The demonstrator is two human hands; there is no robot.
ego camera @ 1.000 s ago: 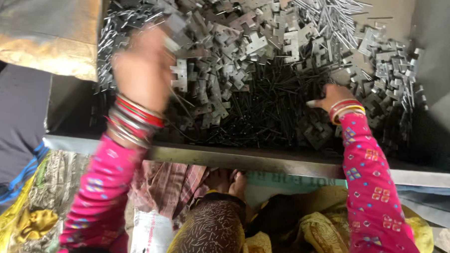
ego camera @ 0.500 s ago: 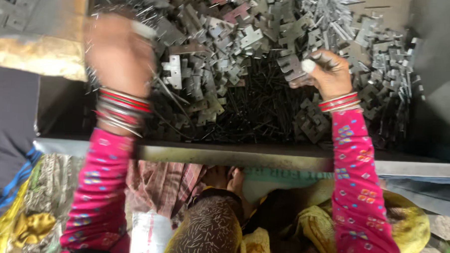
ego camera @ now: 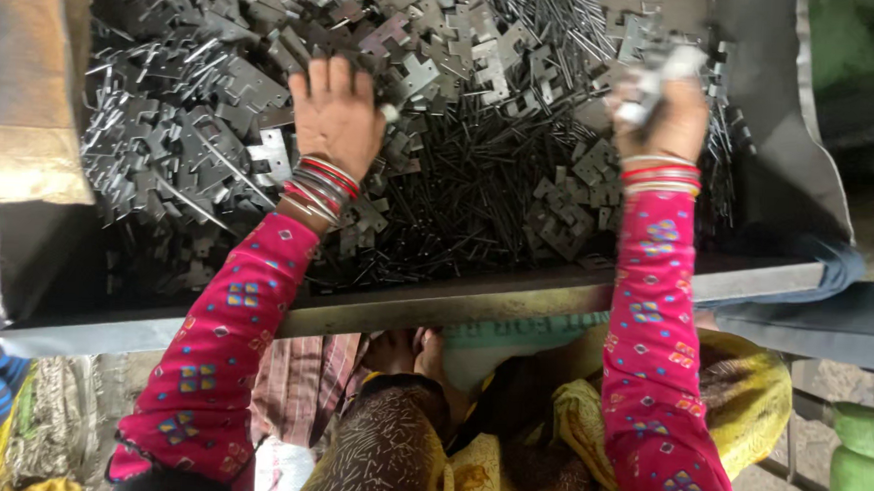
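Observation:
A big metal tray (ego camera: 474, 300) holds a heap of flat, notched metal plates (ego camera: 219, 122) and thin dark metal rods (ego camera: 478, 179). My left hand (ego camera: 335, 116) lies palm down on the plates near the middle of the heap, fingers pointing away, with bangles at the wrist. My right hand (ego camera: 655, 113) is raised at the right side of the tray. It is closed on a small bunch of metal pieces (ego camera: 656, 74) that is blurred by motion. Both sleeves are pink with a pattern.
A brown sack or board (ego camera: 26, 76) overhangs the tray's left end. The tray's dark right wall (ego camera: 780, 122) rises beside my right hand. Below the front rim are patterned cloth and a yellow garment (ego camera: 741, 401). Green objects (ego camera: 861, 454) stand at the lower right.
My left hand has come down from the far left onto the plates near the middle. My right hand has moved right and lifted with metal pieces in it.

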